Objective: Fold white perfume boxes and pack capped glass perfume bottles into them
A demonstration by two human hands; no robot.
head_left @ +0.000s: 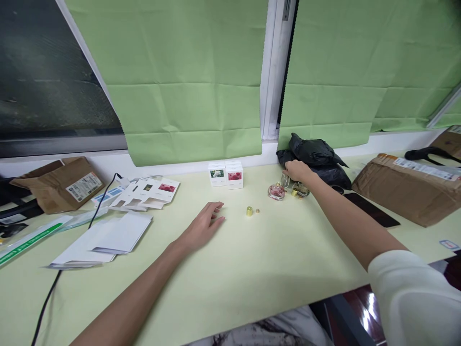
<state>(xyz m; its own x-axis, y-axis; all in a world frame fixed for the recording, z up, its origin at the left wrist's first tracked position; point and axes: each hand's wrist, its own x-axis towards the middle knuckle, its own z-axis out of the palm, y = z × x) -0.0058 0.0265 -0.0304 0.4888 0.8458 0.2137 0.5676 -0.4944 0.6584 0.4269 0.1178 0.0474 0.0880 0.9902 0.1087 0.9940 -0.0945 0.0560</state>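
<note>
My right hand reaches far across the pale green table, fingers curled down onto a small clear glass bottle. Beside it lie a round pink perfume bottle and a greenish bottle. A gold cap and a tiny gold piece stand loose in front of them. My left hand rests flat on the table, fingers apart and holding nothing, a short way left of the gold cap. Two small white boxes with flower pictures stand at the back.
A black plastic bag lies behind my right hand. A brown parcel and a dark phone lie at the right. Flat unfolded cartons, white envelopes, a black cable and a torn brown package lie at the left.
</note>
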